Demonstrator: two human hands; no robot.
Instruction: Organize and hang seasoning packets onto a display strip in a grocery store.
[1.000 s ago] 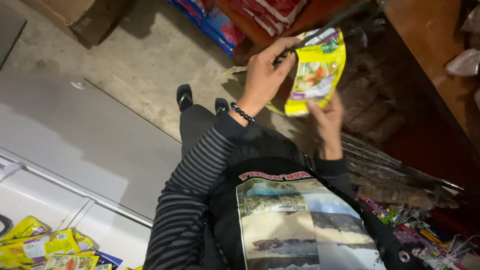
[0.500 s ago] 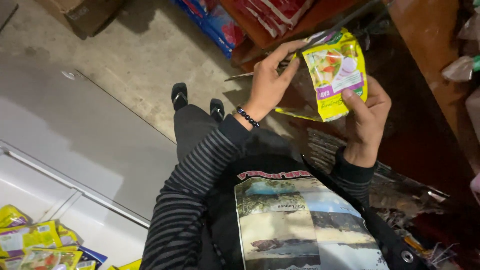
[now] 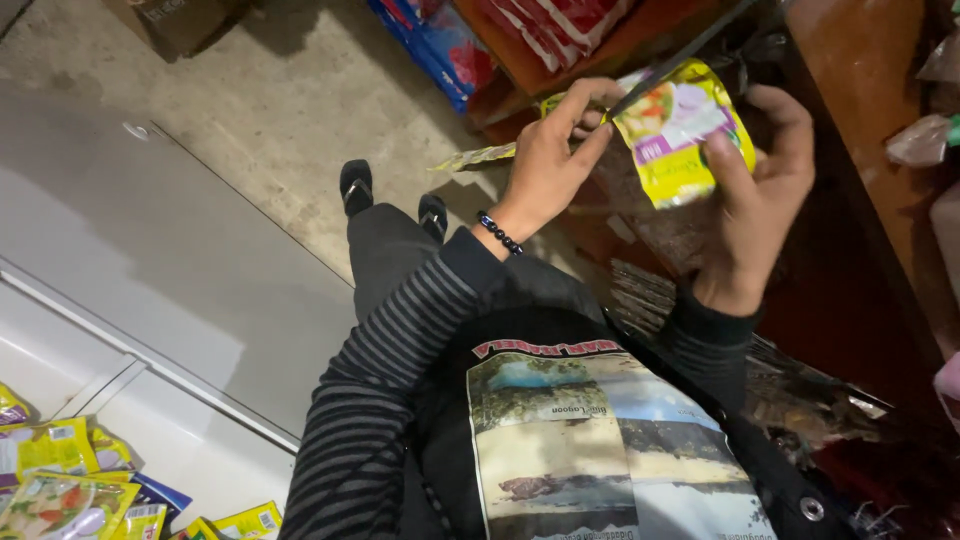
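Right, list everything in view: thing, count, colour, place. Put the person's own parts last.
snack packet: one, yellow-green, held in both hands
loose packets: several, yellow, bottom left
blue packs: a few, top centre on the floor
red packs: several, on the wooden shelf
cardboard box: one, brown, top left
sandals: two, black, on the concrete floor
bead bracelet: one, black, left wrist
left hand: grips the packet's left edge
right hand: holds the packet's right side
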